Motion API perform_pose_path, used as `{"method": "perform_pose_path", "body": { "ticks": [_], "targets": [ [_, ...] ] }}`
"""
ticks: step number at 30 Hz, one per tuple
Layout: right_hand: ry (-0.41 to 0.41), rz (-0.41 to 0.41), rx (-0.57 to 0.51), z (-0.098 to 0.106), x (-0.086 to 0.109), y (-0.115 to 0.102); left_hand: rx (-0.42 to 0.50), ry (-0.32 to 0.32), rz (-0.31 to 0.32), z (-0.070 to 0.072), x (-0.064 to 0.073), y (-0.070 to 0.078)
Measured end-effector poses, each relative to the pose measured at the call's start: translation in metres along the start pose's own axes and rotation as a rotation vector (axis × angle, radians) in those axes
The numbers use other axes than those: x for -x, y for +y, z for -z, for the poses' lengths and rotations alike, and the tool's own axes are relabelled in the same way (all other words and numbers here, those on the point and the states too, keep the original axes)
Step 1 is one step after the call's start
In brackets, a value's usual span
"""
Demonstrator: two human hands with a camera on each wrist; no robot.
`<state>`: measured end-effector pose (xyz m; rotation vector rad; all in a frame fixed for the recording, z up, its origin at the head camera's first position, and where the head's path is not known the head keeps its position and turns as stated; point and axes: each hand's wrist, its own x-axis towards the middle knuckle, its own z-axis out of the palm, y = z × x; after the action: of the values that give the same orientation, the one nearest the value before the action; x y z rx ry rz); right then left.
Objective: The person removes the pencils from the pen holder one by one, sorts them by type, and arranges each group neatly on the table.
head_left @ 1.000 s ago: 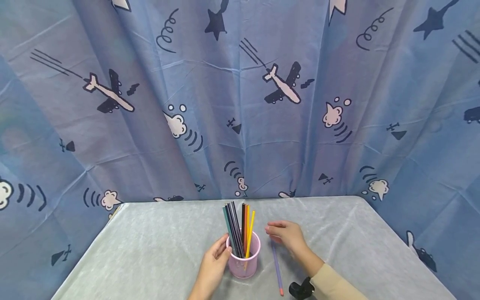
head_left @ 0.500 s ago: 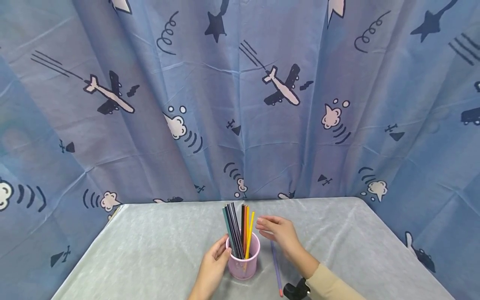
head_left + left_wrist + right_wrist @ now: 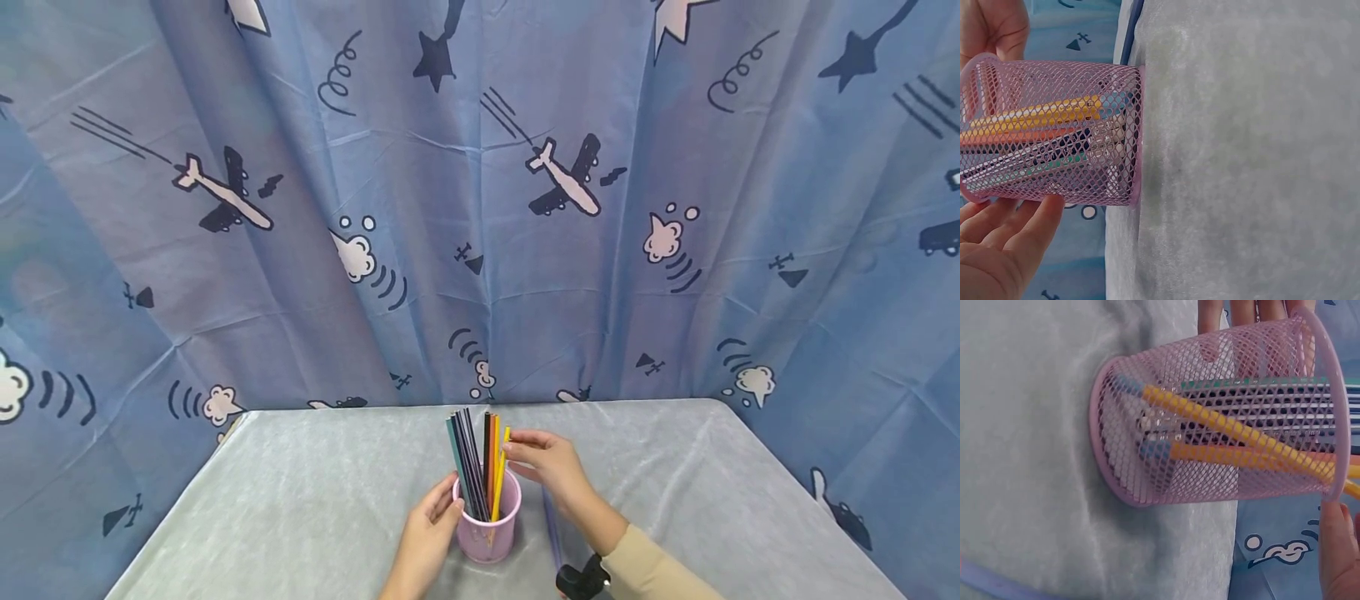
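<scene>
My left hand point(image 3: 423, 533) rests its straight fingers and thumb against the left side of a pink mesh pencil cup point(image 3: 486, 542), near the rim. The cup stands upright and holds several pencils: dark striped ones point(image 3: 468, 467), a green one, an orange one and yellow ones. One yellow pencil point(image 3: 498, 487) leans to the right rim. At its upper end my right hand point(image 3: 555, 467) pinches it between thumb and fingertips. Through the mesh in the right wrist view, this yellow pencil point(image 3: 1229, 427) crosses the others at a slant.
A purple pencil point(image 3: 551, 521) lies on the grey cloth-covered table point(image 3: 300, 500), right of the cup and partly under my right forearm. A black wrist device point(image 3: 581, 579) sits below that sleeve. Behind the table hangs a blue curtain point(image 3: 420, 333) with printed planes.
My right hand has moved left from above the purple pencil to the top of the leaning yellow pencil. The left hand and the cup have stayed in place.
</scene>
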<state>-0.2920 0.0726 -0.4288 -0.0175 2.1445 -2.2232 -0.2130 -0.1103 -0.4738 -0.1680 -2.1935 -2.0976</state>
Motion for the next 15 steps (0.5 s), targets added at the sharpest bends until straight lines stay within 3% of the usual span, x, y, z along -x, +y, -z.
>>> {"method": "perform_pose_path", "body": {
  "ticks": [15],
  "targets": [
    [0.023,0.011,0.036,-0.0065,-0.0019,0.0033,-0.008,0.000,0.003,-0.0001,-0.0009,-0.0022]
  ]
}}
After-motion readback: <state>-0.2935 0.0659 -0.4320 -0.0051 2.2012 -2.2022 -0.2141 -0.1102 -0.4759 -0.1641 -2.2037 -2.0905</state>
